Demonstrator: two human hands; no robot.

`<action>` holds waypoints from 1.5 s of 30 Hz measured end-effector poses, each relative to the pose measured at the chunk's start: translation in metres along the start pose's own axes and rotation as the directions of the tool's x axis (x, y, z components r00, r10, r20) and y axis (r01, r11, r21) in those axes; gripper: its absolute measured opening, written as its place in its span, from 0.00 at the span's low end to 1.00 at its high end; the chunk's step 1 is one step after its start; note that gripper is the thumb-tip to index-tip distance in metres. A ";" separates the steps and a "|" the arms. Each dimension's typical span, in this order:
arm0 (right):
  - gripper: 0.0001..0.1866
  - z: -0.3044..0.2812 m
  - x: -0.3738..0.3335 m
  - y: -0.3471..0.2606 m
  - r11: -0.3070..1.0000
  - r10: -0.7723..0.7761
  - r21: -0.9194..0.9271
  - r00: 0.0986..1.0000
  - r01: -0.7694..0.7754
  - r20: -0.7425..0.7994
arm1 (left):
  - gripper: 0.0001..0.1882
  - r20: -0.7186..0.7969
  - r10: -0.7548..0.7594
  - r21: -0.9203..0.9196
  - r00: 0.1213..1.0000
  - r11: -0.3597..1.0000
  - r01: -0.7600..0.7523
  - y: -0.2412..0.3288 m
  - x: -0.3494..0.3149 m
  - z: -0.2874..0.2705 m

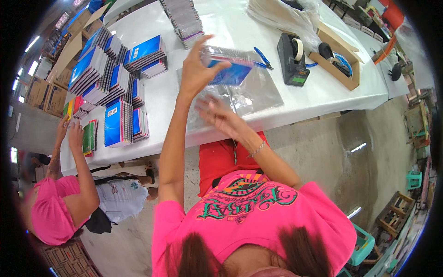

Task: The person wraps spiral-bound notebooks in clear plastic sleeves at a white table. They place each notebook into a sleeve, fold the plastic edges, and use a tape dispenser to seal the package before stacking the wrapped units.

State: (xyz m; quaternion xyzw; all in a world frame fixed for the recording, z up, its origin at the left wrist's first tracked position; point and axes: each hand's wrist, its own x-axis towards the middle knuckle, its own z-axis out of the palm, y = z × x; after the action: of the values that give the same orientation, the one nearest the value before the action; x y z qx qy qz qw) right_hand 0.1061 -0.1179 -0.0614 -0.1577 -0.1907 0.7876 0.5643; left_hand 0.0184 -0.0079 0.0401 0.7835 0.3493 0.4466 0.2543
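Observation:
My left hand [197, 70] grips the left end of a small stack of spiral notebooks [234, 74], thumb on one side and fingers on the other. The stack has a blue cover and is tilted above the table; its upper part is blurred. Below it, my right hand [222, 119] is held palm up with fingers apart, smeared by motion and holding nothing. Clear plastic bags [258, 96] lie flat on the table under and beside both hands. Blue-handled pliers or cutters [263, 58] rest just beyond the notebooks.
Stacks of blue notebooks [113, 122] stand on the white-covered table [161, 108] at left; a tall notebook pile [184, 21] is at the back. A black tape dispenser [292, 62] and cardboard tray [344, 69] are at right. A co-worker's hands [69, 131] touch notebooks at far left.

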 end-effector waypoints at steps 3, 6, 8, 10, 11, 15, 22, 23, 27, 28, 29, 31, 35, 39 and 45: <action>0.43 0.015 0.030 -0.053 0.876 -0.368 -0.304 0.926 0.375 0.083 | 0.36 -0.290 -0.151 -0.544 0.945 0.838 -0.033 -0.004 -0.025 0.000; 0.46 0.022 0.040 -0.094 0.789 -0.355 -0.486 0.924 0.376 0.140 | 0.39 -0.263 -0.265 -0.703 0.927 0.711 0.004 -0.016 -0.054 0.004; 0.47 0.020 0.036 -0.103 0.736 -0.315 -0.581 0.935 0.348 0.160 | 0.40 -0.135 -0.262 -0.545 0.956 0.825 0.149 -0.058 -0.076 0.009; 0.48 0.011 0.031 -0.106 0.643 -0.268 -0.708 0.952 0.291 0.148 | 0.40 0.002 -0.348 -0.352 0.938 0.877 0.326 -0.073 -0.095 0.013; 0.48 -0.006 0.034 -0.099 0.600 -0.258 -0.761 0.960 0.245 0.105 | 0.43 0.076 -0.281 -0.260 0.957 0.921 0.291 -0.072 -0.100 0.014; 0.49 -0.024 0.033 -0.102 0.512 -0.193 -0.843 0.978 0.165 0.075 | 0.51 0.066 -0.378 -0.514 0.923 0.780 0.356 -0.056 -0.099 0.013; 0.32 0.029 0.007 -0.153 -0.296 -0.189 -0.848 0.843 0.441 0.504 | 0.45 0.190 0.110 0.312 0.976 0.935 -0.167 0.017 -0.055 -0.045; 0.26 0.032 0.007 -0.161 -0.409 -0.137 -0.808 0.847 0.424 0.513 | 0.26 0.208 0.125 0.426 0.970 0.881 -0.205 0.028 -0.051 -0.043; 0.06 0.066 0.009 -0.180 -0.514 -0.149 -0.731 0.793 0.449 0.591 | 0.09 0.282 0.158 0.538 0.946 0.790 -0.292 0.048 -0.028 -0.055; 0.06 0.071 0.009 -0.185 -0.506 -0.158 -0.732 0.786 0.455 0.598 | 0.07 0.233 0.169 0.555 0.958 0.786 -0.274 0.053 -0.023 -0.062; 0.05 0.073 0.015 -0.191 -0.476 -0.176 -0.725 0.754 0.498 0.633 | 0.07 0.182 0.180 0.570 0.967 0.782 -0.253 0.057 -0.018 -0.067; 0.07 0.084 0.018 -0.199 -0.412 -0.222 -0.768 0.763 0.491 0.607 | 0.09 -0.001 0.113 0.472 0.994 0.876 -0.099 0.066 -0.010 -0.073; 0.17 0.092 0.046 -0.199 -0.418 -0.188 -0.798 0.817 0.435 0.544 | 0.18 -0.187 0.056 0.446 0.981 0.894 0.034 0.046 -0.002 -0.063; 0.20 0.072 0.085 -0.185 -0.517 -0.029 -0.751 0.868 0.411 0.495 | 0.22 -0.096 -0.122 0.440 0.988 0.885 0.152 0.013 -0.002 -0.031; 0.11 0.076 0.085 -0.197 -0.343 0.005 -0.868 0.925 0.359 0.381 | 0.24 -0.093 -0.262 0.268 0.961 0.922 0.278 0.024 0.002 -0.050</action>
State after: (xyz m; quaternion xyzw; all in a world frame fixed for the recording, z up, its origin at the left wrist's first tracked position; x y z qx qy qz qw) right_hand 0.2078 0.0103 0.0969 -0.4231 -0.8293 0.2182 0.2928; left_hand -0.0173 -0.0168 0.0817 0.7433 0.5200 0.3750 0.1908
